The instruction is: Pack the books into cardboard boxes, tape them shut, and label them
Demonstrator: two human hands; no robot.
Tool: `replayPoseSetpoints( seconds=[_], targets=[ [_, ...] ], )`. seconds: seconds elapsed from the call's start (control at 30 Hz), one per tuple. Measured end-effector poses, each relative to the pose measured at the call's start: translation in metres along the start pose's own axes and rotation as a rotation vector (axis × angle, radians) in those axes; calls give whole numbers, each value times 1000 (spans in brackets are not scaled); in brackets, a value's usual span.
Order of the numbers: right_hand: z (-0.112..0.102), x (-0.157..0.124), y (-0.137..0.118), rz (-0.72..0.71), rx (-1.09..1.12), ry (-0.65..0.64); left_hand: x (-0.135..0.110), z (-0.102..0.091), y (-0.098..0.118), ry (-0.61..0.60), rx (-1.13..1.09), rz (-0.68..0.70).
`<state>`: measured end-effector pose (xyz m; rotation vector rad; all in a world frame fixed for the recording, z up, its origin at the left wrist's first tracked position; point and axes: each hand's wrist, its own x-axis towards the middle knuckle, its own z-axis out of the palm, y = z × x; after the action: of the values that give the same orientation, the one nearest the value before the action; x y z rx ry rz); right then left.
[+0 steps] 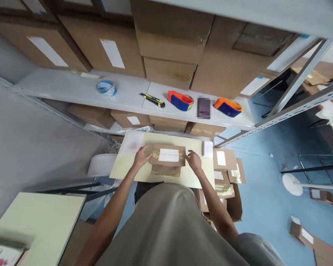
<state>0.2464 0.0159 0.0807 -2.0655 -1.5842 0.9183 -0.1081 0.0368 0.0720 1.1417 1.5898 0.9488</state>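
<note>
A small brown cardboard box (168, 159) with a white label and clear tape lies on a pale yellow table (124, 166) in front of me. My left hand (141, 157) presses against the box's left end, fingers curled on it. At the box's right end, my right hand (194, 160) grips it the same way. The box sits flat between both hands.
A grey shelf (72, 88) behind the table carries a tape roll (106, 87), a utility knife (152, 100), two orange-blue tape dispensers (181, 100) and a phone (203, 107), with large cartons above. Several small boxes (224, 173) are stacked right of the table. Another table (41, 221) stands at lower left.
</note>
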Motion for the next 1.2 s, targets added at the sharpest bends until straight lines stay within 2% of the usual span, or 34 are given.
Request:
replayPoseSetpoints(
  seconds=[0.07,0.17,0.3,0.4,0.53,0.67,0.8,0.9,1.0,1.07,1.13,1.2],
  targets=[
    [-13,6,-31,-150,-62,100,6,6,36,21,53,196],
    [-44,26,-93,-397,-75,264,12,19,101,-14,106,468],
    [-91,65,-179,-634,-103,429,14,30,180,12,103,634],
    [-109,95,-225,-670,-195,436,12,34,216,44,115,670],
    [-105,126,-256,-529,-367,333,8,38,235,103,98,723],
    [-97,139,-265,-432,-398,274,3,40,230,59,79,730],
    [-93,122,-249,-353,-327,282,-12,38,196,14,45,624],
    [-77,83,-213,-351,-47,247,-35,40,153,1,-70,520],
    [-46,24,-167,-367,368,30,-68,48,112,31,-210,424],
    [-23,-17,-141,-325,581,-140,-90,53,91,47,-235,366],
    [-3,-50,-122,-266,680,-246,-109,56,76,42,-223,319],
    [12,-73,-111,-225,699,-276,-122,58,65,32,-198,274]
  ],
)
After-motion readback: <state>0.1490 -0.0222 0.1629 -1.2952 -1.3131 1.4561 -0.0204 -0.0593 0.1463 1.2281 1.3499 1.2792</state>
